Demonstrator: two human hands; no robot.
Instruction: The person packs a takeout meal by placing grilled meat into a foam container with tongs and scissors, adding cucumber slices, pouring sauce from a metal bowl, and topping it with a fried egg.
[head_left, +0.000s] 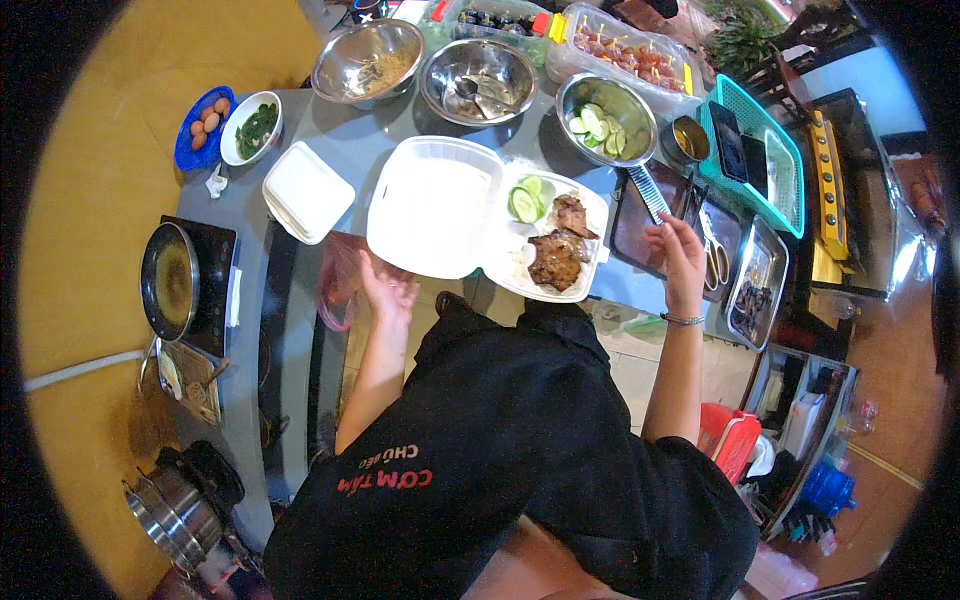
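Observation:
A white clamshell takeaway box (435, 202) lies open before me. Its right half holds cucumber slices (527, 199) in one compartment and browned grilled meat (557, 259) over what looks like white rice. My left hand (390, 289) is below the lid's lower left edge, fingers apart and holding nothing. To the right of the box, my right hand (681, 251) has its fingertips at the end of a ridged metal utensil (648, 191). Whether they grip it I cannot tell. That utensil reaches to the rim of a steel bowl (637, 112) with sliced cucumber (598, 127).
Left of the box sits a closed white container (308, 193). Two steel bowls (367, 60) stand behind. Scissors (715, 255) rest on a dark tray (645, 225), beside a metal tray (757, 285) and a green basket (795, 180). A frying pan (169, 283) stands far left.

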